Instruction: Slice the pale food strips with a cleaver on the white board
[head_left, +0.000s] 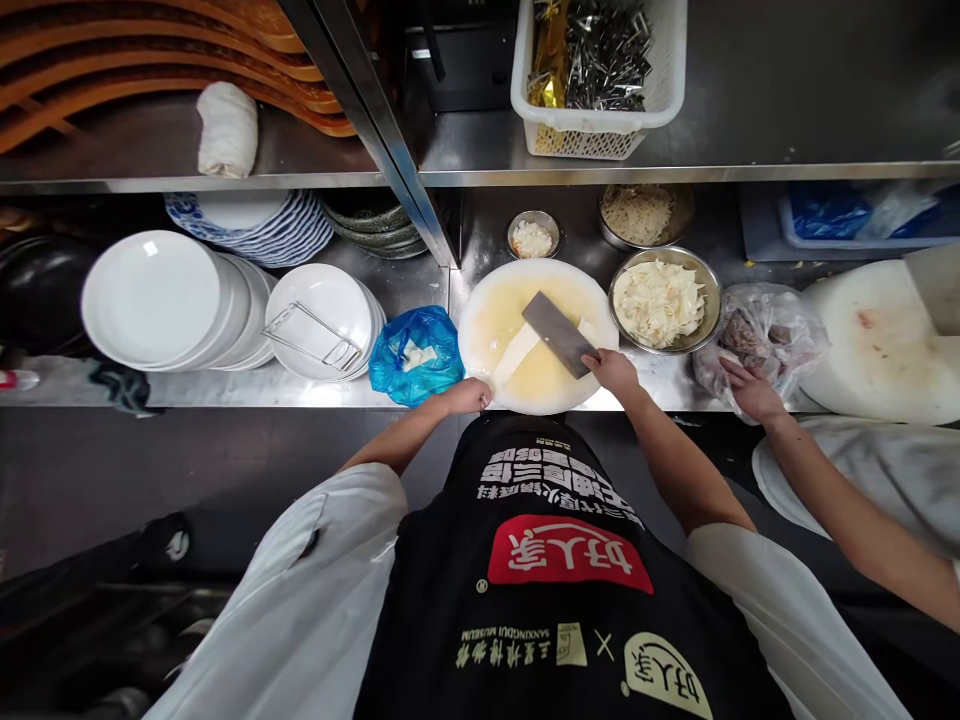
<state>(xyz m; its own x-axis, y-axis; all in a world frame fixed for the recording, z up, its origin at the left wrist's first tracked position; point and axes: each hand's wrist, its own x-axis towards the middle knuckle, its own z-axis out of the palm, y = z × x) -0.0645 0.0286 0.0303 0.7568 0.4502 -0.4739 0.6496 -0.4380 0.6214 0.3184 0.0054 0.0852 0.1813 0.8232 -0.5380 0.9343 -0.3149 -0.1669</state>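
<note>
On a round white cutting board (536,398) with a yellowish middle lies a long, flat, pale strip of food (515,358). My right hand (616,374) grips a cleaver (556,330) by its handle end; its broad blade lies slanted across the strip's far part. At the board's near left edge, my left hand (469,396) is closed, fingertips pinching the strip's near end. Left of the board sits a blue plastic bag (405,378) with white pieces inside. To the right stands a metal bowl (716,290) of pale, thin-cut pieces.
A co-worker's hand (752,388) touches a clear bag of dark lumps (765,335) at right, beside another cutting board (870,350). Behind are a small bowl (555,228) and a bowl of shreds (637,215). White plates (154,300) stand left. A shelf edge (675,175) overhangs.
</note>
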